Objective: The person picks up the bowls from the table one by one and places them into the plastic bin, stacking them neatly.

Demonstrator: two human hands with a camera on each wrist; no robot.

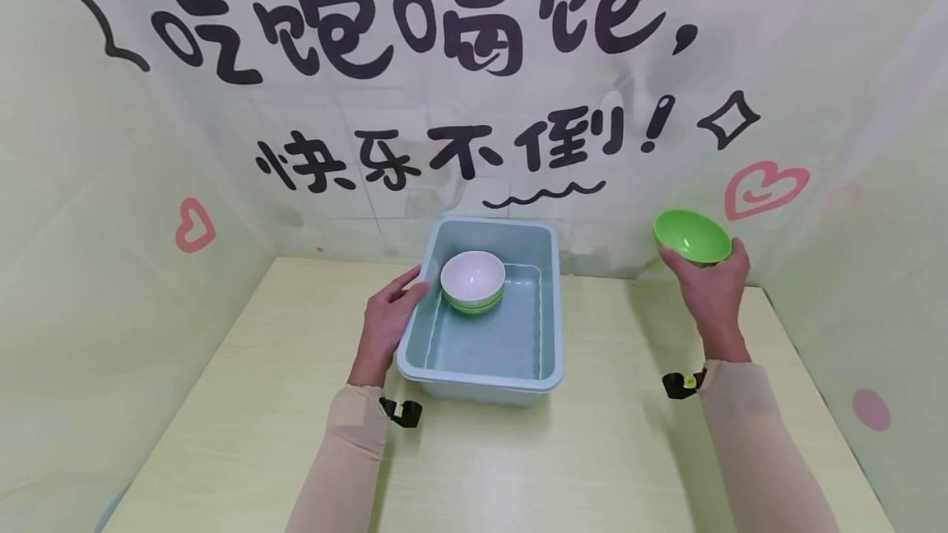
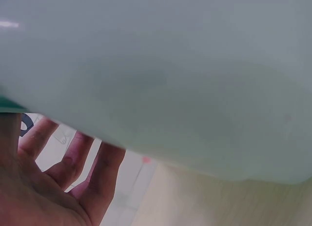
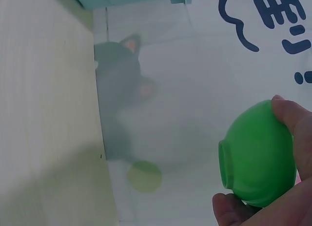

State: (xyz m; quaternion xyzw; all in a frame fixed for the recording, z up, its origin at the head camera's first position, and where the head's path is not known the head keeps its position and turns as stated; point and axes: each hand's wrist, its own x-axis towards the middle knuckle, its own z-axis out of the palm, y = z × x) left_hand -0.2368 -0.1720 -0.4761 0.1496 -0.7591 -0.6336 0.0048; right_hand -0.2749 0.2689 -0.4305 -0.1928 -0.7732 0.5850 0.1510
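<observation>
In the head view my right hand point(image 1: 713, 286) holds a green bowl point(image 1: 692, 235) in the air, right of the basin. Thumb and fingers grip its sides, and its hollow is visible. The right wrist view shows the outside and foot ring of this green bowl point(image 3: 261, 157). A light blue plastic basin point(image 1: 474, 389) stands mid-table, with my left hand point(image 1: 388, 321) at its left rim, thumb over the edge. Its outer wall point(image 2: 170, 104) fills most of the left wrist view, hiding some fingertips. Inside it, a white bowl point(image 1: 472, 276) sits on green bowlware point(image 1: 477, 308) at the far left.
The pale wooden table point(image 1: 474, 475) meets a covered back wall point(image 1: 333, 229) just behind the basin. Printed black characters and pink hearts mark this covering. Side walls point(image 1: 874, 286) close in the left and right.
</observation>
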